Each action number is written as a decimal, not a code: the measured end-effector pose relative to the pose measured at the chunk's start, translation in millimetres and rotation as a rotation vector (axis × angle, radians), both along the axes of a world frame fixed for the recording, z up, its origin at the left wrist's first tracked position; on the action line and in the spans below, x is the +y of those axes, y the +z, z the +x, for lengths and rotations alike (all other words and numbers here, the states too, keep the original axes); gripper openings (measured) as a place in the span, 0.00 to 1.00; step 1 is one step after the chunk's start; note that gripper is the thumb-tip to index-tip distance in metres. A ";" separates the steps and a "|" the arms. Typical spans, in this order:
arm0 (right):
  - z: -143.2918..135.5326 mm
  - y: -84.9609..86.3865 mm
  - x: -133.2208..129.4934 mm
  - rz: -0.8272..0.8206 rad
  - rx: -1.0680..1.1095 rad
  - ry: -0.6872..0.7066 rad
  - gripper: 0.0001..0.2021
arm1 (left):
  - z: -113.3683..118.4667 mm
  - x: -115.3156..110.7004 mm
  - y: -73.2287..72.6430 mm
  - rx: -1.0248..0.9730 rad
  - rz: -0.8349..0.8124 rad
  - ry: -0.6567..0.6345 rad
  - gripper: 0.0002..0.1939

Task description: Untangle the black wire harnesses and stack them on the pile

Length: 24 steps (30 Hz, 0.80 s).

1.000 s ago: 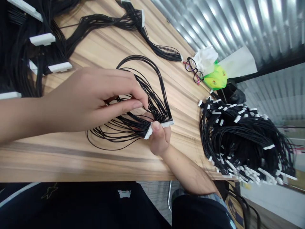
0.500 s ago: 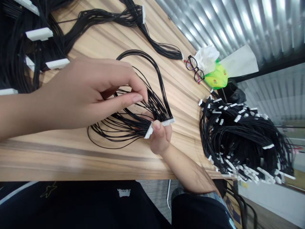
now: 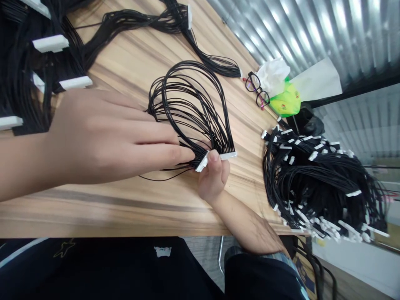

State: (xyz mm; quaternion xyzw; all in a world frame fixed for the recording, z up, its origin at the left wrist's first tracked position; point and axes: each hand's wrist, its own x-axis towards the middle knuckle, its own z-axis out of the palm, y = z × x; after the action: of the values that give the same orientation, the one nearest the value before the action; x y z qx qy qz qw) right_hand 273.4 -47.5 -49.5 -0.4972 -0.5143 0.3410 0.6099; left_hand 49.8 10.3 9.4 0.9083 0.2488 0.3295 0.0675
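A black wire harness [image 3: 187,100] with white connectors at its ends loops above the table. My right hand [image 3: 214,177] is closed, its thumb pressing near the inner ends of two white connectors, one on the left [image 3: 202,162] and one on the right [image 3: 228,155]. Black wires fan upward from both connectors into rounded loops. My left hand [image 3: 121,137] reaches across from the left, back upward, with its fingers close together. Its fingertips meet the wires just beside the left connector; its thumb is hidden underneath. A few thin wires run below this hand.
A large heap of black harnesses [image 3: 318,179] lies at the right. More harnesses [image 3: 28,79] with white connectors lie at the upper left, with another bundle [image 3: 140,23] stretched along the back. Glasses [image 3: 258,89], crumpled white tissue [image 3: 273,75] and a green packet [image 3: 286,100] lie by the corrugated wall.
My left hand has turned from a raised thumb-and-finger pinch to back-up and come down to the wires by the left connector. The wire loops have spread upward; my right hand has shifted slightly right.
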 end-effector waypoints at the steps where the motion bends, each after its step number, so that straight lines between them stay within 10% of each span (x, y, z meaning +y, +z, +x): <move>1: 0.5 -1.6 -0.6 -0.003 -0.012 -0.015 0.19 | 0.0 1.2 -1.4 0.053 0.074 0.024 0.39; 12: -0.8 -0.1 -4.6 -0.102 -0.018 0.015 0.19 | 11.3 16.5 17.4 0.119 0.375 -0.035 0.13; 18: 1.0 9.1 -8.6 0.024 -0.116 0.013 0.11 | 21.0 11.9 11.7 0.097 -0.054 -0.111 0.20; 24: -4.4 13.7 -0.1 -0.129 -0.024 0.052 0.18 | 20.2 16.2 13.6 0.203 0.178 -0.029 0.26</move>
State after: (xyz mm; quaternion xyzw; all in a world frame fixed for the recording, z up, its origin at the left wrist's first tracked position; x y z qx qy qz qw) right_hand 269.0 -47.6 -35.8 -0.5262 -0.5112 0.3831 0.5614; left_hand 70.0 26.5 23.0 0.9428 0.2111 0.2557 -0.0342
